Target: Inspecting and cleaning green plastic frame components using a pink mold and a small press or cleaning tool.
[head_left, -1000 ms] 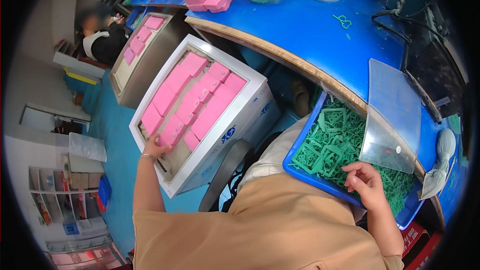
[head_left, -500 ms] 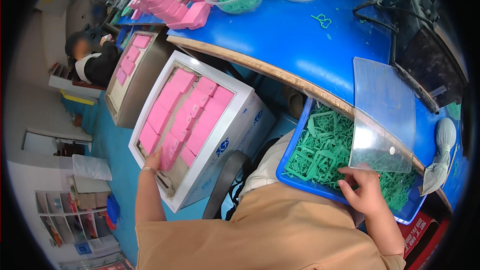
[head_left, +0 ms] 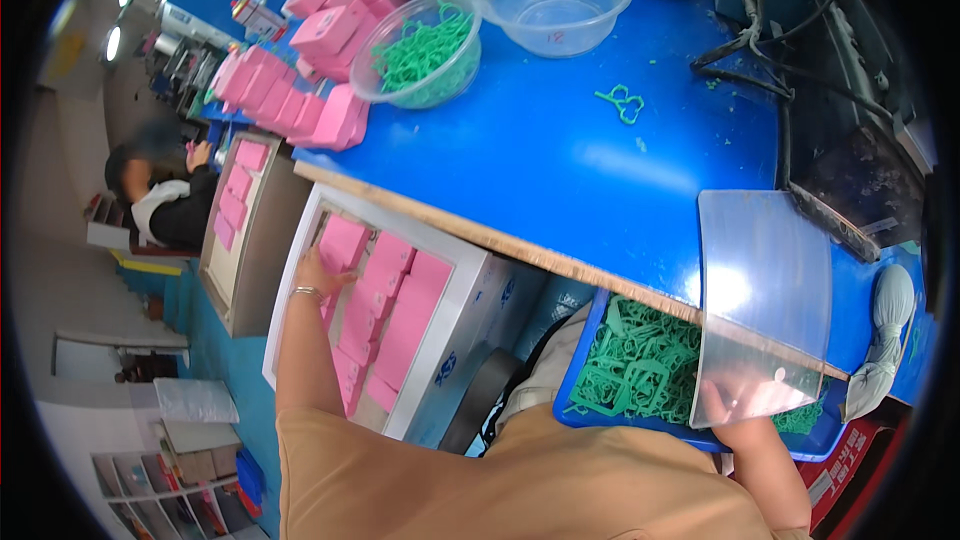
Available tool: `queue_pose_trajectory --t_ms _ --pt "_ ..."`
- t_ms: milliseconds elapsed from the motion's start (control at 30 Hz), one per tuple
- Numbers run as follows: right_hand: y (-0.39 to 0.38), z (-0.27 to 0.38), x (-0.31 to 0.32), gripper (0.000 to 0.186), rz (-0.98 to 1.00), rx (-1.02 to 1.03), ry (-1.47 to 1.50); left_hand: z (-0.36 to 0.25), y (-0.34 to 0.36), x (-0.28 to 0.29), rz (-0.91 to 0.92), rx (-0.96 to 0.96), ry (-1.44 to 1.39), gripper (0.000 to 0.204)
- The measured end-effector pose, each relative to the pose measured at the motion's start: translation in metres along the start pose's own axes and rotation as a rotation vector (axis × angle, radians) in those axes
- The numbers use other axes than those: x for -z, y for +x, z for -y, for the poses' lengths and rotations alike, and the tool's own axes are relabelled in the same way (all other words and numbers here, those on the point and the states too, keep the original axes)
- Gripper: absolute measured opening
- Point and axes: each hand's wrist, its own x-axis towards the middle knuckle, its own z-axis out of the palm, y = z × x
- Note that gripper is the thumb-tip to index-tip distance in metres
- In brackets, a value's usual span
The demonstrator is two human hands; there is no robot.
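My left hand (head_left: 318, 282) rests among the pink blocks (head_left: 387, 270), which lie in rows inside a white box (head_left: 462, 285). Its thumb and fingers are apart and touch the blocks at the left row; I see no block lifted. Lower right, my right hand (head_left: 738, 418) is at the front of a blue tray (head_left: 600, 340) filled with tangled green plastic scraps (head_left: 645, 370). A clear plastic sheet (head_left: 765, 270) partly covers that hand, and its fingers show through, apart and holding nothing I can make out.
On the blue table (head_left: 520, 150) stand a clear bowl of green pieces (head_left: 425, 55), a clear bowl (head_left: 553, 10) and stacked pink blocks (head_left: 285, 90). Dark machinery (head_left: 850, 170) and a grey cloth bundle (head_left: 890, 325) are at right. Another person (head_left: 165, 190) works at far left.
My left hand has moved from the near end of the pink rows toward their far end. My right hand has gone under the clear sheet. The view has tilted toward the table.
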Motion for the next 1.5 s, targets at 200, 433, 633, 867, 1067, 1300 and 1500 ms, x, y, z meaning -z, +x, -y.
queue_pose_trajectory --t_ms 200,433,633,867,1067,1300,1500 --pt "0.009 0.001 0.003 0.004 0.018 -0.049 -0.109 -0.016 0.033 -0.006 0.064 -0.088 -0.026 0.116" --pt "0.010 -0.007 -0.003 0.002 -0.079 -0.082 -0.029 -0.004 0.014 0.009 -0.125 -0.122 -0.132 0.101" --pt "0.005 0.004 -0.005 0.007 -0.111 0.056 -0.138 -0.011 -0.020 0.028 -0.713 -0.343 -0.396 0.081" --pt "-0.012 0.048 0.010 0.010 0.174 0.520 0.030 -0.088 -0.155 0.083 -0.763 -0.849 -1.159 0.084" --pt "-0.002 0.118 0.037 0.087 0.317 0.077 1.100 -0.167 -0.287 0.148 -0.669 -1.486 -0.833 0.093" --pt "-0.021 0.150 0.049 0.103 0.179 0.030 1.132 -0.216 -0.356 0.120 -0.405 -1.800 -1.038 0.110" --pt "-0.025 0.136 0.049 0.096 -0.152 0.253 1.034 -0.245 -0.373 0.109 0.652 -1.567 -1.296 0.111"
